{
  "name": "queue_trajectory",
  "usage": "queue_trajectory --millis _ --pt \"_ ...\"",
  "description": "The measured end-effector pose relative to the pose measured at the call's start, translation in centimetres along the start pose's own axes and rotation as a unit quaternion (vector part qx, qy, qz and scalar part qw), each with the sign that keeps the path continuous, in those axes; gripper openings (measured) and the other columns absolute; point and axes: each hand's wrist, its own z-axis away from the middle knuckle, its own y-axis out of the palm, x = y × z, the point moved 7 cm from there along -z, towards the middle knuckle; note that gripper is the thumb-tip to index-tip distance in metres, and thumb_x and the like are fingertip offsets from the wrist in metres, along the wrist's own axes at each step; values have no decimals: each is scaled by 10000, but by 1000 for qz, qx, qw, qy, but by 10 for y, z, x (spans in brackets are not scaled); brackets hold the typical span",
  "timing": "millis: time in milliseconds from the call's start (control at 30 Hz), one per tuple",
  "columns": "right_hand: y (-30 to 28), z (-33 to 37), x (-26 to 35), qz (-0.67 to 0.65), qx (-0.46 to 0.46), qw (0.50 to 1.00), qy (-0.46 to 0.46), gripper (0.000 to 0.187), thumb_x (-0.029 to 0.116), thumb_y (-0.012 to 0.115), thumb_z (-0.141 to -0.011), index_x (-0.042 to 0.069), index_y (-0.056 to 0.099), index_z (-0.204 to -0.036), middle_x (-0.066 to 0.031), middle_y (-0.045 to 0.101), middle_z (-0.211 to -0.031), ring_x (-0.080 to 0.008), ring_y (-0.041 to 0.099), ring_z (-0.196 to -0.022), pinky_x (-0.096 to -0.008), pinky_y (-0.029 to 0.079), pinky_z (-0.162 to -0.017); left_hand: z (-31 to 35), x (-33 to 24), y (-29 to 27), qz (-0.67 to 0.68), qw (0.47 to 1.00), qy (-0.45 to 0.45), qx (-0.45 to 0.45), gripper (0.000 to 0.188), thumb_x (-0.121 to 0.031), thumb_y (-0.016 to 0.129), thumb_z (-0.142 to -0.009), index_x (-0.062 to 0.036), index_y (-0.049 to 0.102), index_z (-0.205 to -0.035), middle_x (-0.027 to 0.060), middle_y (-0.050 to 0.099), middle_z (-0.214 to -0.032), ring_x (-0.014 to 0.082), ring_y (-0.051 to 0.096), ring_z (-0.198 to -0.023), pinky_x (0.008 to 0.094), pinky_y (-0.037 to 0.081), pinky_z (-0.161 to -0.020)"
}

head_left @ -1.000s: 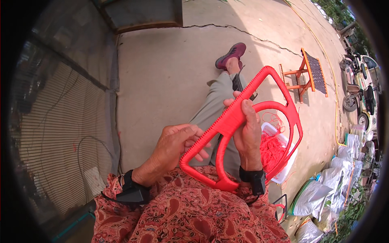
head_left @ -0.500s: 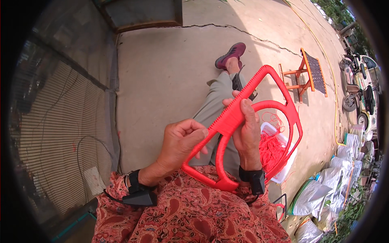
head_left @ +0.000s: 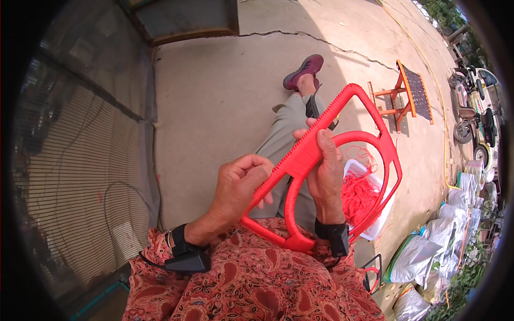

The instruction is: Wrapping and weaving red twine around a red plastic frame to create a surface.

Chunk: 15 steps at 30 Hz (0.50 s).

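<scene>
Red frame (head_left: 342, 160) sits over the lap, tilted, near end against the patterned shirt (head_left: 257, 283), far end up toward the shoe (head_left: 305, 71). Right hand (head_left: 324, 176) is clamped around the ribbed bar, same grip as a second ago. Left hand (head_left: 241, 187) has shifted: half a second back its fingertips were pinched on the bar's near part, now fingers are curled loosely against it from the left, so likely between passes of the lacing work. Red cord (head_left: 358, 195) lies in the white tub (head_left: 375, 182) right of the knee, seen through the frame. Open concrete left and far; stool (head_left: 401, 96) far right, sacks (head_left: 428, 251) near right, mesh fence (head_left: 80, 176) left.
</scene>
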Motion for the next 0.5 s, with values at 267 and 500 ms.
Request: queue_trajectory --millis 267,500 --pt "1 0 -5 12 12 1000 9 427 291 513 -981 -30 472 -1259 -129 657 -999 -141 616 -820 -290 520 -768 -3 -5 5 11 1000 0 26 116 -55 579 -853 29 574 -933 74 626 -797 123 616 -592 235 474 -467" --pt "4 1 -3 -6 12 1000 -2 368 263 518 -984 -41 511 -1191 -154 671 -995 -126 607 -864 -278 494 -813 -4 -4 6 37 999 -31 16 76 9 545 -824 20 537 -899 127 629 -725 157 592 -518 247 464 -449"
